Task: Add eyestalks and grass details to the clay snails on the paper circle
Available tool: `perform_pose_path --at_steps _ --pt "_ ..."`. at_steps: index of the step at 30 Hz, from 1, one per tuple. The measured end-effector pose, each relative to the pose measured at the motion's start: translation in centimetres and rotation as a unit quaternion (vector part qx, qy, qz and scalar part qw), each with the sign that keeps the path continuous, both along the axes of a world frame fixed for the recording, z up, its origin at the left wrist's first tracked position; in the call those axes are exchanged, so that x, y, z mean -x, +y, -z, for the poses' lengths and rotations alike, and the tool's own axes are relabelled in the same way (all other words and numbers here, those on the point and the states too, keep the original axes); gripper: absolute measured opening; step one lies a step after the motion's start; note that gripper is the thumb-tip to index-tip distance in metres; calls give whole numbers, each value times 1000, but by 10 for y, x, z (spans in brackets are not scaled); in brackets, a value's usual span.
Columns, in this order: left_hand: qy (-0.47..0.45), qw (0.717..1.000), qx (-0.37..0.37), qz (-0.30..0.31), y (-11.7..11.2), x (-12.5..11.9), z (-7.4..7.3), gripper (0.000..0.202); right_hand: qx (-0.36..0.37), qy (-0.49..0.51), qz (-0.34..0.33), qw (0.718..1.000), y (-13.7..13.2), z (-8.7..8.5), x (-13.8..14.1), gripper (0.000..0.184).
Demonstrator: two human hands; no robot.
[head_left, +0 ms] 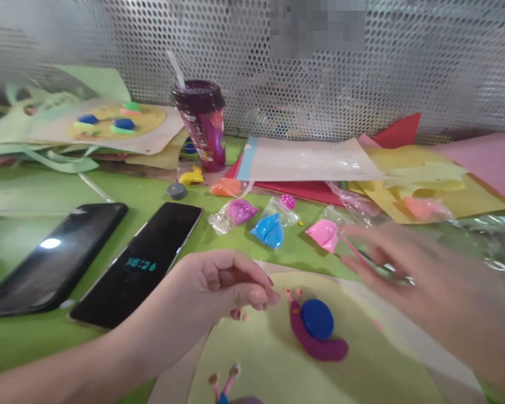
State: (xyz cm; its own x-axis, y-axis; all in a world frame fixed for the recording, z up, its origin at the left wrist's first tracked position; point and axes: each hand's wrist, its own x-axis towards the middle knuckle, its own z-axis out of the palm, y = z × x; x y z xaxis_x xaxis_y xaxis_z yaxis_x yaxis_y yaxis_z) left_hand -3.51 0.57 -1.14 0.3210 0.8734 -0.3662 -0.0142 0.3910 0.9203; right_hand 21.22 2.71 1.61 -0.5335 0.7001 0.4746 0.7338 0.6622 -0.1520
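Head view: smartphone [145, 252] lies left of the left hand [221, 286], its fingertips pinched narrow, any contents indiscernible; purple clay snail [322, 350] with blue shell [317, 318] lies just right of those fingertips; bagged pink clay [324, 234] sits just left of the blurred right hand [425, 292], thumb and forefinger apart, pink strip [354, 250] between, hold cannot be told

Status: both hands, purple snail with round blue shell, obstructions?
Left hand: fingers curled, any hold unclear. Right hand: motion-blurred, beside glossy pink plastic-wrapped packet. Snail: on pale yellow paper, nothing covering it.
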Motion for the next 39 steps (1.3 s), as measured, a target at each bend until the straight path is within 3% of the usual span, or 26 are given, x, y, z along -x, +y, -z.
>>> perform_pose_path --at_steps 2,5,9,13,16,20,24,30,35,39 --pt "-26 1000 2 12 -2 0 -1 13 -9 3 -23 1000 -10 2 18 26" --pt "-36 999 0 17 -4 -1 -3 13 14 -45 -108 993 -22 0 44 31" --pt "-64 998 7 -2 -4 -1 0 20 1 -11 -111 994 -25 -1 64 20" --pt "-70 997 15 -5 -4 2 2 27 -37 -3 -124 992 -1 4 56 22" --pt "-37 999 10 -21 -4 4 1 27 -24 -24 -5 999 27 7 37 18" --pt "-32 998 28 -45 0 1 -2 30 -22 -115 17 993 46 13 22 20" --pt "-43 997 50 -46 4 -1 -4 28 -6 -155 29 987 43 20 28 23" --pt "-65 996 43 -36 2 2 1 27 23 -128 29 991 41 23 31 21" --pt "-69 996 49 -29 3 4 6 26 2 -35 27 999 44 21 24 19" --pt "-70 996 48 -34 4 4 4 23 3 41 -29 999 29 12 34 13"
